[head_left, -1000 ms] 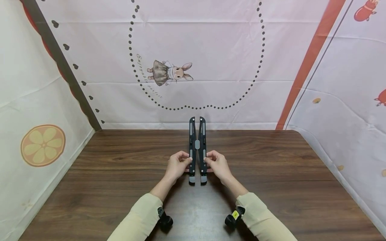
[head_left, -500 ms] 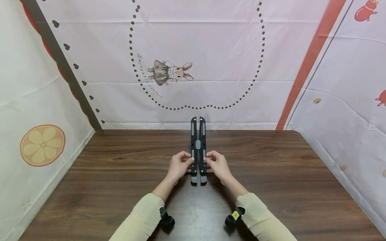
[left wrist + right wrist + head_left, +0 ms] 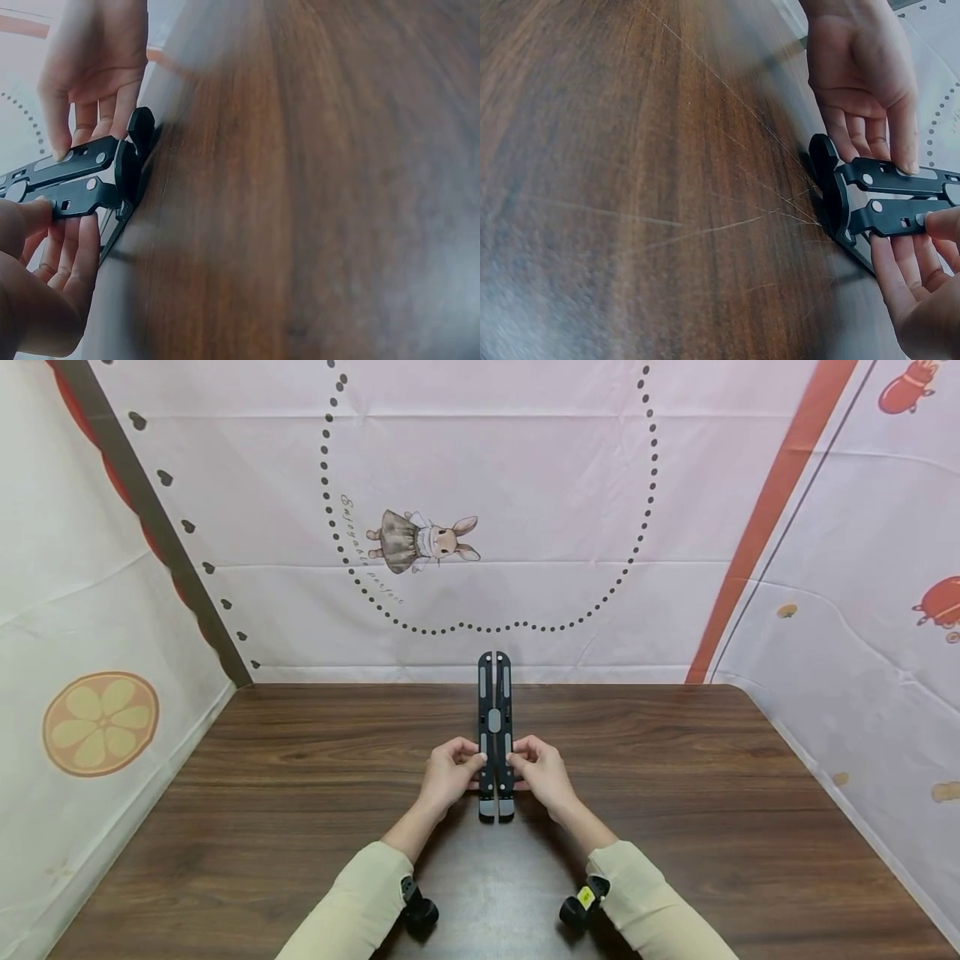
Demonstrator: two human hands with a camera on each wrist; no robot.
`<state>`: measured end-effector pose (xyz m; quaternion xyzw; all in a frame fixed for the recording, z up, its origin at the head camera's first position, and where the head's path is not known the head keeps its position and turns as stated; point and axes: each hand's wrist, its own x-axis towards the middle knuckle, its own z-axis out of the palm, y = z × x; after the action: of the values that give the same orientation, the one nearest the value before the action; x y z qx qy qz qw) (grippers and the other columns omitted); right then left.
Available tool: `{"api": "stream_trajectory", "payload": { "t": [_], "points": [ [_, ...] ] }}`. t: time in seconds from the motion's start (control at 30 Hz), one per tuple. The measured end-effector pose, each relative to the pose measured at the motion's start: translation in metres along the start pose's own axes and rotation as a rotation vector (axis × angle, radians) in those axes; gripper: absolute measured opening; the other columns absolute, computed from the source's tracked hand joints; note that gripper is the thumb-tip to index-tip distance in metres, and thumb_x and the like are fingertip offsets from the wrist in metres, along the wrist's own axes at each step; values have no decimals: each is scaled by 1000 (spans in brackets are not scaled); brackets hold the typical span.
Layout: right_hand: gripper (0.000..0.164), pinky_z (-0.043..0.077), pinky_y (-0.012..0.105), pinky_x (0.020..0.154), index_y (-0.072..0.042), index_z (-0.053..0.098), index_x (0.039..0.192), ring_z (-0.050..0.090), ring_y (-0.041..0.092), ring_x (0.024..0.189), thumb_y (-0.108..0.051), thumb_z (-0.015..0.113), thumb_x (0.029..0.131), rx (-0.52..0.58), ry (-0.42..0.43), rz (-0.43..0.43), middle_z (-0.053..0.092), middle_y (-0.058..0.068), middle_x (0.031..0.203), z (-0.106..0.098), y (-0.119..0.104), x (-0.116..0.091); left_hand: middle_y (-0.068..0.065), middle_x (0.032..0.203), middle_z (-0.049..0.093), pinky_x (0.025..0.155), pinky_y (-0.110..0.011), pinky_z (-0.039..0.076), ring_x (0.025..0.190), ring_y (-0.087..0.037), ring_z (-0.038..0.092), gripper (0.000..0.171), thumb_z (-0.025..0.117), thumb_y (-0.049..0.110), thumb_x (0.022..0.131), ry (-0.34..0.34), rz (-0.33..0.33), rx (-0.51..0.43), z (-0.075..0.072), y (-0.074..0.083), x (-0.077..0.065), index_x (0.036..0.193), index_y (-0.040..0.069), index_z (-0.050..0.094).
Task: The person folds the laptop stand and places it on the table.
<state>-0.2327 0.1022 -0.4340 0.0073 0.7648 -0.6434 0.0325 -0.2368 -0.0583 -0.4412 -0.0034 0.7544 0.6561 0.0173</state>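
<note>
A black folding laptop stand (image 3: 486,693) with grey pads stands in the middle of the head view, its two long arms almost side by side. A grey oval hub (image 3: 494,721) joins them at the centre. My left hand (image 3: 448,774) pinches the left arm near its front end, thumb on top and fingers beneath. On the other side, my right hand (image 3: 542,770) grips the right arm the same way. Up close in the left wrist view, the stand's hooked front ends (image 3: 127,169) sit close over the tabletop, and a narrow slot runs between the arms.
A brown wood-grain table (image 3: 300,760) spreads beneath both hands. Behind it hangs a pale printed cloth (image 3: 525,485), with more cloth along the left and right sides. A black wrist camera (image 3: 422,914) sits at the left cuff, another black camera (image 3: 576,912) at the right.
My left hand has moved slightly right, bringing the stand's left arm toward the right one. The gap between the arms has narrowed. My right hand has stayed in place.
</note>
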Motion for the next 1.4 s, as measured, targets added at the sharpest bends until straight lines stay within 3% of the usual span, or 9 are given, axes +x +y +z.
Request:
{"api": "stream_trajectory", "payload": {
  "t": [0.47,1.1,1.4],
  "points": [
    [9,56,35,62,-4,62,96,59,17,67,-6,58,88,9,22,-2,60,9,83,1,0,-1,-8,79,64,58,-35,55,61,-12,62,10,63,8,86,-15,2,-11,5,0,2,93,0,62],
    [14,55,44,67,4,60,100,61,22,73,-2,58,87,35,-2,11,60,16,87,0,-3,1,-9,79,64,57,-32,55,62,-12,62,10,64,9,86,4,-10,10,7,1,2,92,2,63],
    [11,56,34,64,-1,62,97,62,17,71,-6,60,87,5,36,11,61,8,85,1,-1,1,-7,77,63,55,-32,55,61,-12,61,9,64,9,85,13,-4,11,8,1,3,91,2,62]
  ]
}}
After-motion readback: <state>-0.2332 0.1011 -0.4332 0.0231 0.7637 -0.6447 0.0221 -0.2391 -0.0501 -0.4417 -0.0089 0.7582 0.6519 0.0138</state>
